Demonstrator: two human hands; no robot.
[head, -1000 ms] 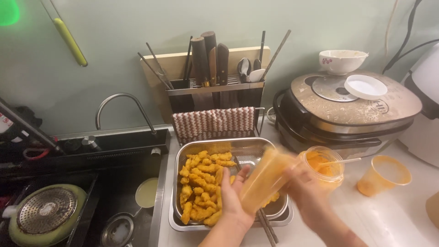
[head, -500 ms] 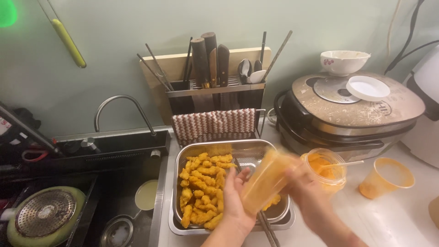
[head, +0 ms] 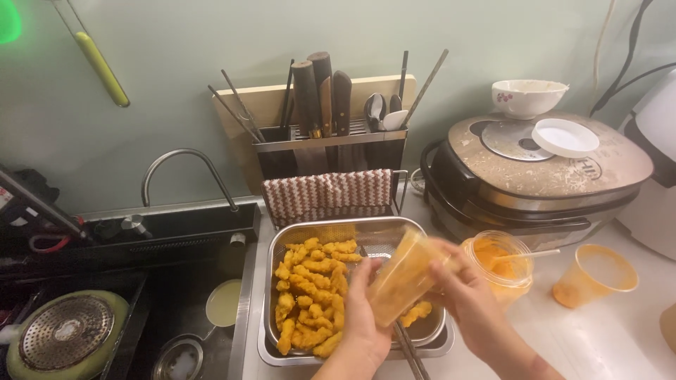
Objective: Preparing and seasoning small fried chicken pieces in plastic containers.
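My left hand and my right hand both hold a clear plastic cup, tilted on its side with its mouth up and away from me; the left grip wraps its lower end, the right grip closes on its upper side. The cup is blurred, and its walls look smeared orange. It hangs just above the near right part of a steel tray that sits on the desk beside the sink. Fried golden strips fill the tray's left half, and a few lie under the cup.

Just right of my right hand stands a second clear cup with orange stuff and a thin stick inside. Further right is an empty orange cup. Behind the tray a striped cloth hangs from a knife rack. A round cooker at the right carries a bowl and a white lid.
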